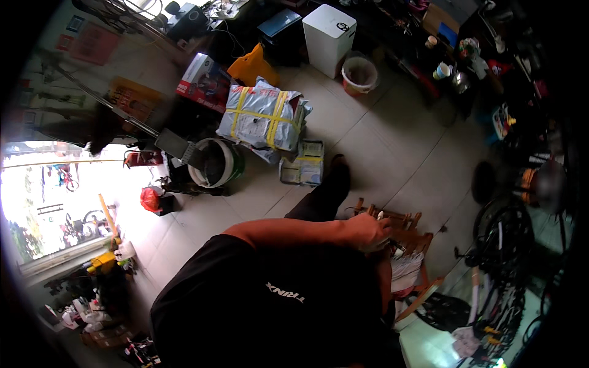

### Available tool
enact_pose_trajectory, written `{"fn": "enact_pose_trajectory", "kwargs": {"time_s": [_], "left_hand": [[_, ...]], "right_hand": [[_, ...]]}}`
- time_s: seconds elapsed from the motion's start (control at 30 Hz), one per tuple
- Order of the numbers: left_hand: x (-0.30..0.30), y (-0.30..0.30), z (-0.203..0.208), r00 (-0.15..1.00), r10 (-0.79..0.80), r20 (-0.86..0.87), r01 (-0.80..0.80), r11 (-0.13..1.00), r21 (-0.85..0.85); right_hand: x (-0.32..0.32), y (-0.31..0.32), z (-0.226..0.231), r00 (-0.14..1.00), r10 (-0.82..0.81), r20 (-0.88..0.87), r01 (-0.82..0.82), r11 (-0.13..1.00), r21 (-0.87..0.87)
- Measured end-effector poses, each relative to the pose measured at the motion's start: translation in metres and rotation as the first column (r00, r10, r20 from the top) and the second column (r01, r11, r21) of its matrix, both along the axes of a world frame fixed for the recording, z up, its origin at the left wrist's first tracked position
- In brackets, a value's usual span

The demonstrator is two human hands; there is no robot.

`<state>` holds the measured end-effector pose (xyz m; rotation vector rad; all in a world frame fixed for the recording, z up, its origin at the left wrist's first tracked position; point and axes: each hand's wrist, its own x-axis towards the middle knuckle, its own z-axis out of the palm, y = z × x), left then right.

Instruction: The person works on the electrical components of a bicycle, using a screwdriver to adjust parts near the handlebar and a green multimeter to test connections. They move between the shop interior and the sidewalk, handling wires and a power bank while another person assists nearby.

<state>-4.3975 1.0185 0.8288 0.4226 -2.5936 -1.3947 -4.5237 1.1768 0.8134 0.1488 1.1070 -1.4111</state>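
Observation:
My left arm reaches across my front to the right. My left hand (370, 232) is closed, and a small pale tip shows at its upper edge; what the fingers hold is too small to make out. Just beside it lies a small dark and light piece (397, 248) that I cannot name. Part of my right forearm (384, 276) shows below, while the right hand's fingers are hidden. Both are next to a low wooden chair (418, 240) with a pale striped cloth (406, 272) on it.
Ahead stand a taped grey parcel (257, 119), a smaller taped pack (302, 162), a white bin (329, 40) and a bucket (360, 75). A tub (215, 162) is at left. Bicycle wheels (503, 227) and a cluttered bench (423, 76) line the right.

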Motion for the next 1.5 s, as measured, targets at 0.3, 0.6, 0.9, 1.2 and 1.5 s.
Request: {"fn": "enact_pose_trajectory", "kwargs": {"time_s": [0.3, 0.6, 0.9, 1.2, 1.5], "left_hand": [[-0.063, -0.199, -0.001, 0.774, 0.595, 0.217, -0.55, 0.463, 0.695], [-0.084, -0.341, -0.04, 0.674, 0.696, 0.248, -0.381, 0.04, 0.924], [-0.071, -0.468, -0.055, 0.546, 0.741, 0.391, -0.371, -0.204, 0.906], [-0.025, -0.574, -0.089, 0.547, 0.757, 0.357, -0.276, -0.239, 0.931], [0.113, -0.692, -0.227, 0.267, 0.698, 0.664, -0.464, -0.511, 0.724]], "right_hand": [[-0.099, -0.223, 0.022, 0.979, 0.17, 0.108, -0.168, 0.985, -0.031], [-0.134, -0.432, 0.042, 0.818, 0.575, -0.025, -0.57, 0.805, -0.164], [-0.14, -0.624, 0.016, 0.588, 0.808, 0.033, -0.807, 0.589, -0.047], [-0.086, -0.75, -0.002, 0.543, 0.839, 0.025, -0.826, 0.529, 0.196], [-0.02, -0.831, -0.055, 0.615, 0.776, -0.136, -0.671, 0.607, 0.426]]}}
